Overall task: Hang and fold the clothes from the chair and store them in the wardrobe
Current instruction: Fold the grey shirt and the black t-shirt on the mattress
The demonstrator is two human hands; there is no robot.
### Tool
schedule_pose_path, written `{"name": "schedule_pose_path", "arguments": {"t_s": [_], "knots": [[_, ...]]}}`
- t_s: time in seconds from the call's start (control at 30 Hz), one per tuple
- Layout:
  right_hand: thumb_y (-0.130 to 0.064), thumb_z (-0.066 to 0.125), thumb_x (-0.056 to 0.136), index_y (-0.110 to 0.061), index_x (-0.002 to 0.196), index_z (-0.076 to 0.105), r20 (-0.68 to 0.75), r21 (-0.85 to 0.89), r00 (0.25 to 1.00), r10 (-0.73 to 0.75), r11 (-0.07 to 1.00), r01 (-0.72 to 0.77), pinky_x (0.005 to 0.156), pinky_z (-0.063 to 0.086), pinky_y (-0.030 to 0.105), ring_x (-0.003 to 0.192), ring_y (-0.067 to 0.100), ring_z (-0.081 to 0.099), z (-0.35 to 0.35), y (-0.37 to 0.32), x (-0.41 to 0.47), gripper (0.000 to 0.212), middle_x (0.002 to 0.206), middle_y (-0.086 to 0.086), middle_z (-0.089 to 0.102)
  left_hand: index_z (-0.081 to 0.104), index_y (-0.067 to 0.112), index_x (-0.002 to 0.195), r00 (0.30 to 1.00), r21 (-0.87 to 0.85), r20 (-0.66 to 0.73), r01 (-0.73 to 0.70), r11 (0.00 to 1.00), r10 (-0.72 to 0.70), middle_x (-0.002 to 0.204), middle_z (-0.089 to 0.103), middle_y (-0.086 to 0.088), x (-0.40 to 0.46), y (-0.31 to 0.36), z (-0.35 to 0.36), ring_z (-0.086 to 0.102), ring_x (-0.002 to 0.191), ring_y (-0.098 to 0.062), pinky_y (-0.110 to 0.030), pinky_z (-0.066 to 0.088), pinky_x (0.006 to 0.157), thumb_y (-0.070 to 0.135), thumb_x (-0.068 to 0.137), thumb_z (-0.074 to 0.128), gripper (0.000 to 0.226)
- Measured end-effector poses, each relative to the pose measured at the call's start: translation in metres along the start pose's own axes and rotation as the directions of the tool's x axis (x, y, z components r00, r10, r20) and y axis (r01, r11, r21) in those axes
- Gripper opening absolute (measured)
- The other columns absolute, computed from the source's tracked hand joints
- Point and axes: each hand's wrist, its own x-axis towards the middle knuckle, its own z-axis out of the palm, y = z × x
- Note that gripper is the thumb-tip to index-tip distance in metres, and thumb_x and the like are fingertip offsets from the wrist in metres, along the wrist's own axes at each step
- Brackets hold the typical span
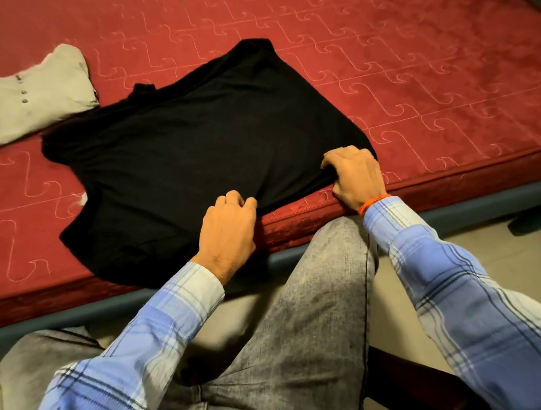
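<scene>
Nearest the camera, a knee in grey denim jeans (320, 298) presses against the edge of the red quilted mattress (415, 77), likely to brace the person while they work. Just beyond it, the left hand (228, 228) and the right hand (355, 174) each curl their fingers into the near edge of the black soft-knit T-shirt (192, 152), pinching the fabric, probably to lift that edge and fold it over. The shirt lies spread flat across the mattress, fairly smooth, its far edge toward the middle of the bed and one corner draping at the near rim. Farther off to the left, a pale grey buttoned top (32, 95) sits already folded, just beside the black shirt.
</scene>
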Motion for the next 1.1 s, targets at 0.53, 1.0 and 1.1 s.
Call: {"name": "schedule_pose_path", "arguments": {"t_s": [0.53, 1.0, 1.1], "knots": [[0.001, 0.063, 0.076, -0.006, 0.094, 0.072, 0.088, -0.171, 0.972, 0.218, 0.965, -0.201, 0.08, 0.041, 0.042, 0.092, 0.04, 0.058, -0.024, 0.015, 0.009, 0.022, 0.092, 0.019, 0.068, 0.06, 0.014, 0.11, 0.991, -0.077, 0.006, 0.131, 0.988, -0.131, 0.103, 0.06, -0.006, -0.002, -0.007, -0.009, 0.059, 0.096, -0.033, -0.036, 0.039, 0.069, 0.019, 0.078, 0.053, 0.033], [-0.009, 0.055, 0.084, -0.017, 0.111, 0.065, 0.127, 0.438, 0.874, 0.468, 0.765, -0.473, 0.092, 0.043, 0.026, 0.107, 0.03, 0.062, 0.0, 0.033, 0.089, 0.03, 0.11, 0.011, 0.07, 0.066, 0.015, 0.106, 0.853, -0.637, -0.002, 0.401, 0.659, -0.521, 0.11, 0.068, -0.014, 0.056, -0.067, 0.002, 0.059, 0.109, -0.036, -0.036, 0.043, 0.086, 0.034, 0.098, 0.051, 0.025], [-0.013, 0.055, 0.091, -0.015, 0.117, 0.06, 0.128, 0.431, 0.853, 0.506, 0.746, -0.507, 0.093, 0.043, 0.031, 0.111, 0.034, 0.058, 0.013, 0.031, 0.107, 0.027, 0.116, 0.015, 0.066, 0.061, 0.013, 0.108, 0.811, -0.62, -0.031, 0.443, 0.647, -0.585, 0.111, 0.066, -0.019, 0.074, -0.069, 0.001, 0.057, 0.107, -0.041, -0.039, 0.043, 0.086, 0.032, 0.099, 0.047, 0.026]]}}
